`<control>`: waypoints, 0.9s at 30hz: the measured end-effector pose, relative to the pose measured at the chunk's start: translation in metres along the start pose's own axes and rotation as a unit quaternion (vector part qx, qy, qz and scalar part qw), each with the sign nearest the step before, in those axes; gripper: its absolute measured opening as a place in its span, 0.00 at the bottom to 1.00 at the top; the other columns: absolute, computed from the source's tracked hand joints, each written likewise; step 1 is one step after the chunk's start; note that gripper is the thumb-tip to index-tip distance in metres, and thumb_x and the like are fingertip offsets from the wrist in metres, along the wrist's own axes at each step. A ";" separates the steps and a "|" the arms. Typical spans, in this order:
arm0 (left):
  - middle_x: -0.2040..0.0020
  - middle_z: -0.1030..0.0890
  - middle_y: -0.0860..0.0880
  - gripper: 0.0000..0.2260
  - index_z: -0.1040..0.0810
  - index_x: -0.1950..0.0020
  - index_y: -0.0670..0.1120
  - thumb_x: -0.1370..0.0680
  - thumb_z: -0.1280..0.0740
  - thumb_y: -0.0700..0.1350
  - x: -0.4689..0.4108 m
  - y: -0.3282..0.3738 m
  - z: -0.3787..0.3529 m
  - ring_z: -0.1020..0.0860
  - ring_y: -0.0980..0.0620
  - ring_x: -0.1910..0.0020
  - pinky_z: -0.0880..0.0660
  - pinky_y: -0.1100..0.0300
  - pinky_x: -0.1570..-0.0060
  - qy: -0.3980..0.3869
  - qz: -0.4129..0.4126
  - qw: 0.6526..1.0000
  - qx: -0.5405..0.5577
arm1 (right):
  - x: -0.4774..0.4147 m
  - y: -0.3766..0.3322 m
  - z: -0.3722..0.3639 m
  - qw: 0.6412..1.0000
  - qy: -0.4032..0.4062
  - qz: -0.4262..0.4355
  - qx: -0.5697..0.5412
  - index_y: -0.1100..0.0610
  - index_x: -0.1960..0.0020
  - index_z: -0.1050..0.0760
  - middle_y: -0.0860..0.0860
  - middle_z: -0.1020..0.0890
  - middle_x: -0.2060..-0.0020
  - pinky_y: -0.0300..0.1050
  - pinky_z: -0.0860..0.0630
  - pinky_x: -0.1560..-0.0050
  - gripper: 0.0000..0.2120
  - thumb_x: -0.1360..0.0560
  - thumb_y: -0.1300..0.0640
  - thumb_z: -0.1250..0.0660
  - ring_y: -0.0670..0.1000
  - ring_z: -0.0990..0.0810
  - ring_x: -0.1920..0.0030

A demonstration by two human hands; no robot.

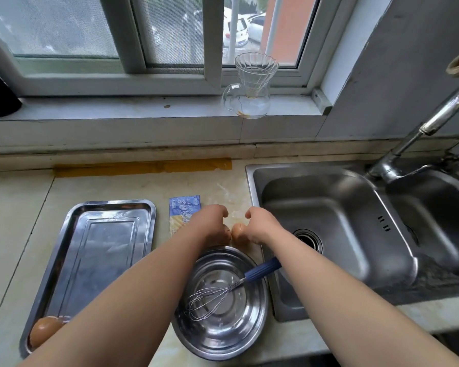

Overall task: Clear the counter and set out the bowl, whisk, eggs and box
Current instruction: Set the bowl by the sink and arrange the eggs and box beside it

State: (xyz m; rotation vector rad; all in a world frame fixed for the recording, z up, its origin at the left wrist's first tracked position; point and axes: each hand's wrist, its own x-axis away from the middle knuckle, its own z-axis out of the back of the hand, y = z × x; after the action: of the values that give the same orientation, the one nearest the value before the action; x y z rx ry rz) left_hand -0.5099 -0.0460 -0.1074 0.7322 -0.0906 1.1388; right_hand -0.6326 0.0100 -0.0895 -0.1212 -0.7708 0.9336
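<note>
- The left hand (212, 223) is held low over the surface (16, 221), just beyond the bowl (249, 321), with its fingers curled downward. A brown rounded shape shows at its inner edge, but whether an egg is gripped there cannot be told.
- The right hand (263, 226) is held just beside the left one, fingers curled. A brown egg (237, 231) is held against its thumb side, in the narrow gap between the two hands.
- The steel bowl is set near the front edge of the surface, between the two forearms and right beside the sink (329, 221).
- The whisk (235, 286) is laid in the bowl. Its wire head rests on the bowl's bottom, and its blue handle is propped over the rim toward the sink, partly hidden by the right forearm.
- The box (184, 210), blue and yellow with print on it, is laid flat on the surface between the tray (72, 260) and the hands. Its near end is covered by the left hand.
- A second egg (44, 331) is seen in the near corner of the steel tray, partly hidden by the left forearm.
- A strip of yellow tape (143, 166) is stuck along the rear of the surface.
- A glass carafe (249, 102) with a dripper on top is stood on the windowsill (117, 109).
- A metal tap (408, 136) is mounted behind the sink.
</note>
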 end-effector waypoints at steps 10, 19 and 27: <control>0.37 0.22 0.45 0.20 0.26 0.33 0.44 0.25 0.32 0.41 0.038 -0.031 0.030 0.24 0.46 0.38 0.28 0.57 0.42 0.064 -0.032 0.997 0.010 | 0.040 -0.029 -0.009 0.999 0.050 0.018 -0.005 0.56 0.35 0.31 0.55 0.23 0.39 0.52 0.24 0.41 0.23 0.28 0.57 0.33 0.57 0.23 0.42; 0.41 0.19 0.45 0.17 0.23 0.37 0.42 0.25 0.31 0.43 0.099 -0.096 0.068 0.22 0.46 0.43 0.27 0.59 0.45 0.115 -0.016 0.992 0.054 | 0.080 -0.087 -0.050 0.997 0.061 0.050 0.002 0.55 0.38 0.29 0.53 0.22 0.41 0.46 0.28 0.42 0.23 0.31 0.56 0.28 0.56 0.23 0.42; 0.42 0.19 0.44 0.16 0.22 0.38 0.41 0.26 0.30 0.41 0.155 -0.180 0.090 0.21 0.47 0.43 0.25 0.58 0.45 0.116 0.025 0.991 0.066 | 0.116 -0.135 -0.112 0.996 0.011 0.092 0.008 0.62 0.36 0.28 0.58 0.22 0.41 0.47 0.25 0.42 0.27 0.32 0.57 0.25 0.57 0.23 0.41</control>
State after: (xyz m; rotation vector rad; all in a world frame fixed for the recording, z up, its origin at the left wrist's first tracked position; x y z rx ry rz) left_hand -0.2626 -0.0131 -0.0596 0.7116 0.1653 1.2799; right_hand -0.4276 0.0409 -0.0529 -0.1901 -0.7414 1.1105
